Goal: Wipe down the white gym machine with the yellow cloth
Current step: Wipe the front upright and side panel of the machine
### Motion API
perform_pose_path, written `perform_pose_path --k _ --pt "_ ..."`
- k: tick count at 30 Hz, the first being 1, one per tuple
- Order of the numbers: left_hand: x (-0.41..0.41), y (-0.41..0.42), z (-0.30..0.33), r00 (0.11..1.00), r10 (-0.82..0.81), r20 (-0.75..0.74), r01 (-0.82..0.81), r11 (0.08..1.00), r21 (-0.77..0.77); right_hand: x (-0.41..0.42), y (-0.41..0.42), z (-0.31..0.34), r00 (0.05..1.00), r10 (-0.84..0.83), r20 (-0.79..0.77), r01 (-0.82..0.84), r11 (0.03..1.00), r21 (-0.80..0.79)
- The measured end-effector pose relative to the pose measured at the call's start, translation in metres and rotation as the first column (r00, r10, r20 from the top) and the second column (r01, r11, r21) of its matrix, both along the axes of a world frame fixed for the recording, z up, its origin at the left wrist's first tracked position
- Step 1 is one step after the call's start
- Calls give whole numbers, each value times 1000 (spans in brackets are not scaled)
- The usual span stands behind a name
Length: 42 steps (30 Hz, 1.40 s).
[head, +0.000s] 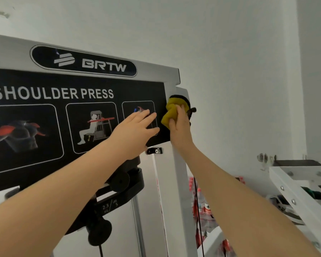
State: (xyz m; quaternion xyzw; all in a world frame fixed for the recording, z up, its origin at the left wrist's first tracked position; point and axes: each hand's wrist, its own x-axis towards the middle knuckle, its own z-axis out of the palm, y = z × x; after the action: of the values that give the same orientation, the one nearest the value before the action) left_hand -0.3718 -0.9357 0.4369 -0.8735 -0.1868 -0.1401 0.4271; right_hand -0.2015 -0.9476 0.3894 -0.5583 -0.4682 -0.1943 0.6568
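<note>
Placard [44,127]: on machine [178,164] front.
Left hand [135,130]: flat on placard's right part.
Right hand [180,127]: right of it, pressing cloth [170,113] at upright.

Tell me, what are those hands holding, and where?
The right hand grips the bunched yellow cloth by its right side. The left hand holds nothing.

Yellow cloth [170,113] soft, maybe microfibre; placard [44,115] glossy.

Right hand [180,125] grips the yellow cloth [170,113] against the white gym machine [178,173] upright, left hand [137,130] flat on the black placard [44,117].
</note>
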Motion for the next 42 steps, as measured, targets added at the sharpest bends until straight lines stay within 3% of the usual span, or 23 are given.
perform_pose_path --k 3,8,10,14,18,21,23,25,27,28,30,33,36,42 --pt "0 0 -1 1000 0 3 0 1000 -16 5 3 -14 991 -51 126 55 998 -29" --pt "0 -10 7 1000 -1 16 3 994 -108 0 -18 -110 989 125 -72 -131 989 -71" --pt "3 -16 6 1000 0 29 4 991 -137 -11 -22 -143 998 42 -43 -47 989 -137" --pt "12 -23 -1 998 37 41 -29 983 -182 -18 -15 -138 933 -288 216 326 931 -166" --pt "2 -18 -3 1000 21 15 -19 994 -107 3 -10 -102 696 -440 567 579 811 -81" --pt "-15 -8 -10 995 44 -89 -41 998 37 16 -24 -126 499 -400 769 665 746 -44" --pt "-22 -4 -14 992 67 -110 -59 995 77 17 -30 -161 293 -300 908 697 717 12" --pt "-26 -1 -14 993 53 -105 -45 996 77 7 -31 -175 136 -122 983 747 665 -21" --pt "-29 3 -11 994 27 -102 -20 997 71 -2 -24 -162 58 79 995 820 565 -93" --pt "-30 4 -11 994 20 -104 -13 998 68 -1 -18 -148 24 118 993 852 517 -82" --pt "-29 6 -13 995 11 -104 -4 998 67 1 -11 -111 -51 16 999 844 534 35" --pt "-27 10 -15 996 -34 -78 39 997 66 7 -12 -73 -58 -49 997 827 557 76" --pt "-27 11 -13 996 -57 -74 61 997 57 7 -8 -89 33 -68 997 803 595 14" --pt "-27 10 -15 996 -32 -86 38 997 71 9 -15 -153 86 161 983 816 554 -162"
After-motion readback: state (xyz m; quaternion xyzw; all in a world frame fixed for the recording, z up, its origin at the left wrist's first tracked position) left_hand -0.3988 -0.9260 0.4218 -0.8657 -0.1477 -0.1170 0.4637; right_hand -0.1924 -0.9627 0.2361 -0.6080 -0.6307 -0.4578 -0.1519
